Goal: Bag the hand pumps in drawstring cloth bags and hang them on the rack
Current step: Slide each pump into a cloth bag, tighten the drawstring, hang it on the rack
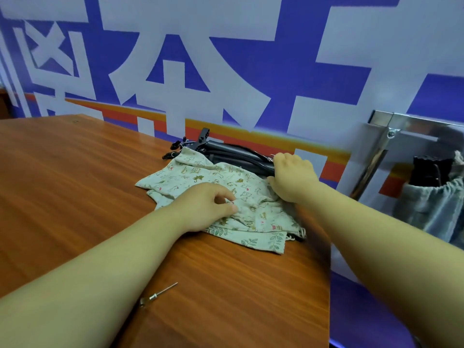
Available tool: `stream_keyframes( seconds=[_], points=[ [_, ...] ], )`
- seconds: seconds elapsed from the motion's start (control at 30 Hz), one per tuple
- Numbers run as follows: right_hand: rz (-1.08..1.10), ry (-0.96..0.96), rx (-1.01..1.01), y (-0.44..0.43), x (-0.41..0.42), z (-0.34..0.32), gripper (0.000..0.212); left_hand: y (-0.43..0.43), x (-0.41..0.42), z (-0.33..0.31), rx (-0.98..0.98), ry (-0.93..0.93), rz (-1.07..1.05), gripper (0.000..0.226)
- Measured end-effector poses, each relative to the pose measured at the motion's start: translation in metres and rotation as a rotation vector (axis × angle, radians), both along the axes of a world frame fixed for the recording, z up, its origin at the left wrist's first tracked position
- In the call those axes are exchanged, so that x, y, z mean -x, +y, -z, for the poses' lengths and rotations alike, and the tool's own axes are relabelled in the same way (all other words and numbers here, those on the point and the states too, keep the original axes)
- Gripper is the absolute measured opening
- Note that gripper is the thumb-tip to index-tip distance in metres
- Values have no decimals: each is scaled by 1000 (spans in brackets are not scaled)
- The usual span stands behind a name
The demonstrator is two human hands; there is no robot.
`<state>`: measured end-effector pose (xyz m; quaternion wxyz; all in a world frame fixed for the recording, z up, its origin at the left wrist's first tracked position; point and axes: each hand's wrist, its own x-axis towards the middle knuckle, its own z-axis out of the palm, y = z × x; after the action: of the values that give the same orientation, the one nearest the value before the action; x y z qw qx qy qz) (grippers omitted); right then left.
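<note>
Near the table's [75,172] far right corner, the black pumps [233,151] lie along the far edge, with the printed bags [200,177] heaped just in front and partly over them. The left hand [206,207] pinches the top cloth, and the right hand [292,177] curls round a pump's end. It seems best to find one bag's mouth, hold it wide, then slide the pump in end-first before taking it to the rack [401,126].

Both bare arms reach forward. Left hand [208,207] palm down, fingertips pinching the cloth bag [195,177]; right hand [292,177] curled tight, knuckles up, grasp hidden.
</note>
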<state>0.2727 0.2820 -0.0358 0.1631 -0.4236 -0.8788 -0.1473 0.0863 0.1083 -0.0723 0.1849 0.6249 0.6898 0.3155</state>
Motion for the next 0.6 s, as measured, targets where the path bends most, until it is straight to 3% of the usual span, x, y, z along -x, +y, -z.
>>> stream_keyframes(
  seconds=[0.17,0.3,0.47,0.6],
  points=[
    [25,-83,7,5,8,-7,31,4,0,7,10,36,-26,44],
    [12,-79,82,1,7,-1,28,7,1,12,3,11,-46,32],
    [7,-137,-32,-9,1,-3,30,5,-1,10,2,-8,-46,26],
    [7,-85,-22,-16,-7,-18,31,4,1,12,19,-19,-53,49]
  ],
)
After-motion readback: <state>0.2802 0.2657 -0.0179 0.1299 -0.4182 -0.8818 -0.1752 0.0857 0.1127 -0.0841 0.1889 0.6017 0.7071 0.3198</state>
